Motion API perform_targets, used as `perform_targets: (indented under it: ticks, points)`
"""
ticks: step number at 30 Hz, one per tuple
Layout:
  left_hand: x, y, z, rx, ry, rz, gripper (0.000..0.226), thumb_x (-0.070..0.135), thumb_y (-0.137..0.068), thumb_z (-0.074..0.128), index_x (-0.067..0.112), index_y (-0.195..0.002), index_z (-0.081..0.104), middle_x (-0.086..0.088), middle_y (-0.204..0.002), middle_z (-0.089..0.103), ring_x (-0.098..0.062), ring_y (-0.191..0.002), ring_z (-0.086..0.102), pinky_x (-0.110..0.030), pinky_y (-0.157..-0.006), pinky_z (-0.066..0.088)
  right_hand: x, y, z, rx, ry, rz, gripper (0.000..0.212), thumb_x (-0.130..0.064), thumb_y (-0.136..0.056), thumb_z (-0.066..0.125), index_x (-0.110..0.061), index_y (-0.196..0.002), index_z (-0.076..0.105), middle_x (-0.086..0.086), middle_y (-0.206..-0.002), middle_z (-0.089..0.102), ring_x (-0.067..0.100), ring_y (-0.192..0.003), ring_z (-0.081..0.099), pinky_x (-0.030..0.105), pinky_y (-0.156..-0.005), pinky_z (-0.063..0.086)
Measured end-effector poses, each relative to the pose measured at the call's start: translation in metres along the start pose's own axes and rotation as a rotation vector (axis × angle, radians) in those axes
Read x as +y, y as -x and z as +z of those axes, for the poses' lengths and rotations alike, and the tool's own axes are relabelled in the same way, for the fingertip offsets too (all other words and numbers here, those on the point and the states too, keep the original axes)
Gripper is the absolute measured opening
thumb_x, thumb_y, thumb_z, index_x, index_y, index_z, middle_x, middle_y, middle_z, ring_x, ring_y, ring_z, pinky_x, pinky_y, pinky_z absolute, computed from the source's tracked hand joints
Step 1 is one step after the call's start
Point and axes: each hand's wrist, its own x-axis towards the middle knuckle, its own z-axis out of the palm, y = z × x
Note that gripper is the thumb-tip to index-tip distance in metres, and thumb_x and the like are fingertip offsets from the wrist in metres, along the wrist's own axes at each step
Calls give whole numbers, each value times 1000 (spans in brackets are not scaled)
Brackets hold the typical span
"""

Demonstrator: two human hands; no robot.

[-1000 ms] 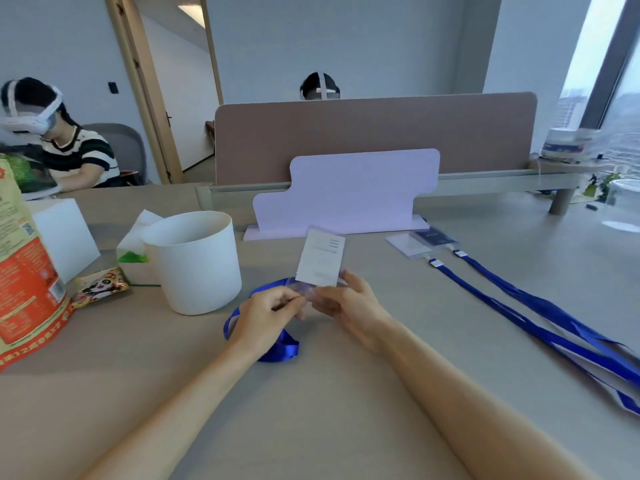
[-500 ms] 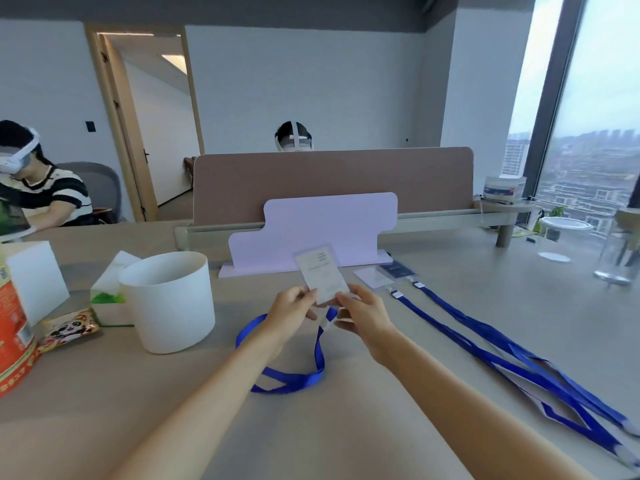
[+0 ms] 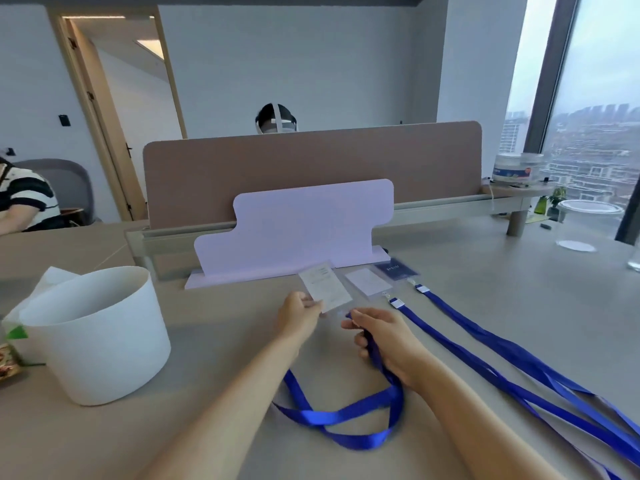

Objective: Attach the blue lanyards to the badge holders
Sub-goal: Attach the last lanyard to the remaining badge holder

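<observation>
Over the desk (image 3: 214, 348), the left hand (image 3: 299, 318) pinches a badge holder (image 3: 325, 289); the right hand (image 3: 384, 337) grips a blue lanyard (image 3: 346, 415), seemingly attached.

blue lanyards 3: held lanyard (image 3: 332, 415) at 6 o'clock, two flat lanyards (image 3: 433, 332) at 4 o'clock | badge holders 3: held holder (image 3: 325, 287), two flat holders (image 3: 367, 280) at 1 o'clock | white bucket (image 3: 93, 334) 1, 9 o'clock | lilac stand (image 3: 294, 230) 1, 12 o'clock

Daylight is pouring through the tall window (image 3: 595, 81) on the right, a city showing beyond; a brown divider (image 3: 311, 164) is standing across the beige desk (image 3: 485, 282); a doorway (image 3: 117, 109) is standing open at left, a ceiling light (image 3: 150, 49) glowing inside.
</observation>
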Motion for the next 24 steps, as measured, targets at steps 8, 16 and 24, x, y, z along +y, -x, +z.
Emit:
perform_targets:
  ticks: [8, 16, 24]
  points:
    - [-12, -10, 8, 184, -880, 438, 30, 24, -91, 48, 15, -119, 52, -8, -121, 57, -29, -110, 54, -37, -89, 37, 0, -3, 3, 21, 69, -27, 39, -11, -96, 54, -16, -134, 45, 4, -101, 73, 15, -69, 66, 30, -54, 57]
    - [3, -36, 28, -223, -927, 386, 47, 24, -101, 23, 37, -146, 30, 6, -155, 26, -22, -139, 23, -38, -109, 21, -13, 4, -14, 9, -79, 91, 32, -3, -96, 53, -6, -127, 46, 16, -100, 65, 18, -67, 62, 28, -51, 57]
    - [6, -51, 48, -145, -924, 392, 47, 26, -101, 21, 40, -145, 30, 9, -156, 25, -20, -140, 22, -38, -110, 20, -7, 7, -27, 155, -98, 12, 22, -1, -97, 41, -8, -110, 57, 6, -72, 52, 15, -54, 49, 29, -48, 51]
